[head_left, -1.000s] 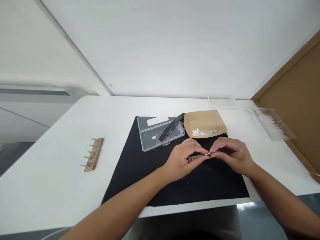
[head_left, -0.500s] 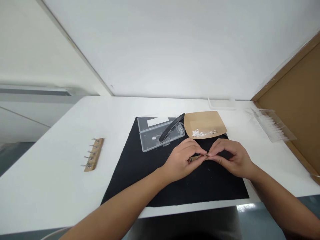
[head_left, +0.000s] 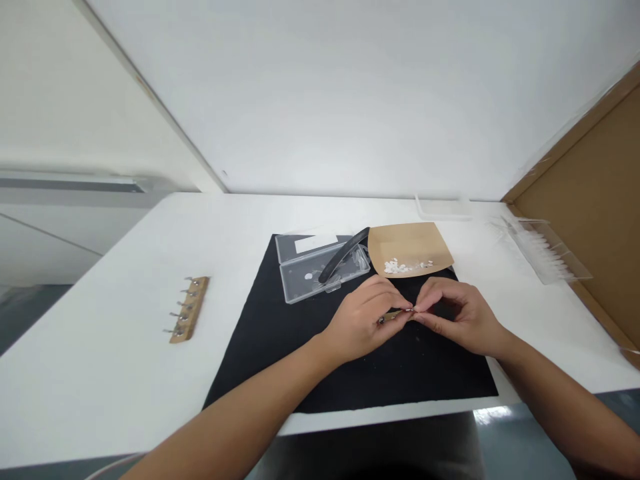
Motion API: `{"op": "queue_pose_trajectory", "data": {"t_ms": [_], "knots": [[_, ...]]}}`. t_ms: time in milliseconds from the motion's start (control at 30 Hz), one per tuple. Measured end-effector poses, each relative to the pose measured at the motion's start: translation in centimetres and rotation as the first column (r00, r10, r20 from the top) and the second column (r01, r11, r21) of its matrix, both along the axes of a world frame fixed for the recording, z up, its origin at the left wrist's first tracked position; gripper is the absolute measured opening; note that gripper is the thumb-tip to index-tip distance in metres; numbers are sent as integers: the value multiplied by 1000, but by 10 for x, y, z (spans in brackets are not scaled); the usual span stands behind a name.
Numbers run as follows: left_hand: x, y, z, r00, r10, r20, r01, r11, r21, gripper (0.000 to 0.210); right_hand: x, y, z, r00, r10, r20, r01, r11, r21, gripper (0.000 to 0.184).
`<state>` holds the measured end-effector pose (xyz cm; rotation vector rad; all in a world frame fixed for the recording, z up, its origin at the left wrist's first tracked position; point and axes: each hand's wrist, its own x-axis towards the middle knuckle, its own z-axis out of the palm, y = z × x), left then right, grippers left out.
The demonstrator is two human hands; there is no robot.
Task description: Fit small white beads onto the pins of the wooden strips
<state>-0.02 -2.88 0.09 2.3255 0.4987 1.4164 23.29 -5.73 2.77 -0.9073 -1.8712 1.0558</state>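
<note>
My left hand (head_left: 369, 319) is closed round a small tan strip with metal pieces (head_left: 387, 318), held over the black mat (head_left: 280, 360). Thumb and fingers of my right hand (head_left: 456, 316) pinch at the strip's right end, touching the left fingertips; what lies between them is too small to make out. Just beyond the hands sits a brown paper tray (head_left: 413, 243) with white bits (head_left: 396, 267) in it. A clear plastic case (head_left: 305, 283) lies open to its left, with a black curved tool handle (head_left: 345, 255) resting across it.
At the left of the white table (head_left: 125, 347) lies a wooden strip with several metal clips (head_left: 189, 310). A clear box of pale pointed pieces (head_left: 545, 253) stands at the right, near a brown board (head_left: 585, 200). A clear tray (head_left: 444, 215) is by the back wall.
My right fingertips have shifted very slightly left along the strip. My left hand stays nearly still, and the other things have not moved.
</note>
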Motion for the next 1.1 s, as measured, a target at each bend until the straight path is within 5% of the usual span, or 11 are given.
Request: {"op": "queue_pose_trajectory", "data": {"t_ms": [233,467,900,1100], "knots": [[-1,-3,1,999,8,-34,-14,982,-188,6,-1,2,1,1000,12,-11,-12,998,-68,13],[0,-5,0,999,-28,41,45,879,-475,23,-1,6,-4,1000,-27,-7,26,995,-93,11],[-3,0,1,997,-62,-40,50,968,-244,17,-5,2,0,995,15,94,-12,999,-34,11],[-5,-2,7,999,47,-24,-51,971,-233,13,-7,-1,-3,976,-138,171,138,990,8,15]]}}
